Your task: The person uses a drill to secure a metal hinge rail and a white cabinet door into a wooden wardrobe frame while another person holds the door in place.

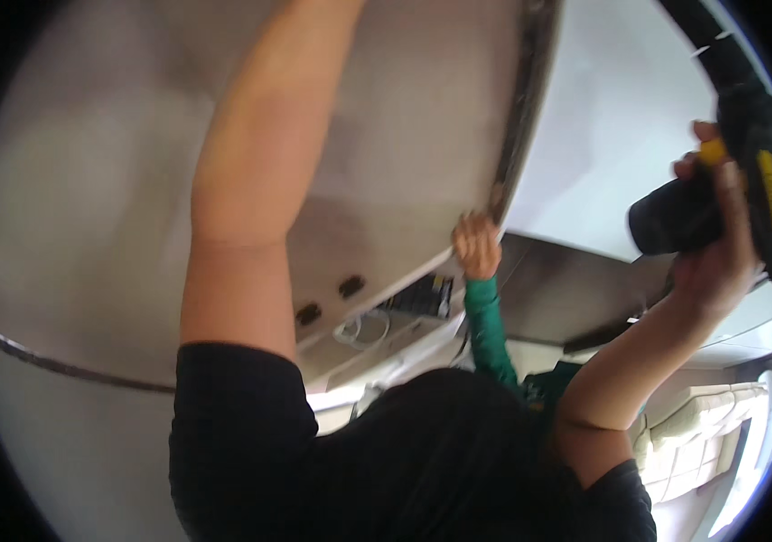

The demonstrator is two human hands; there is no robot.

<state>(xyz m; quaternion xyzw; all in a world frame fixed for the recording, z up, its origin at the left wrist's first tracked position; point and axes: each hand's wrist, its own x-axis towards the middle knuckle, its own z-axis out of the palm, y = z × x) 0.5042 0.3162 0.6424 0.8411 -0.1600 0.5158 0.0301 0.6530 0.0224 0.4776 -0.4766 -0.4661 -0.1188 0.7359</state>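
Note:
My right hand (pixel 718 248) grips a black power tool (pixel 670 217) with yellow parts at the right side. My left forearm reaches up out of the top edge beside a large beige panel (pixel 404 108), so my left hand is out of view. A co-worker's hand (pixel 476 242) in a green sleeve (pixel 485 325) presses at the panel's edge near the centre, by a dark seam (pixel 521 99). Two small dark fittings (pixel 350 287) are on the panel's lower part.
A white surface (pixel 603 117) adjoins the seam on the right. Below the panel are a recess with a black unit (pixel 422 295) and a looped white cable (pixel 363 334). A cream cushioned seat (pixel 693 425) and a bright window (pixel 754 461) show at the lower right.

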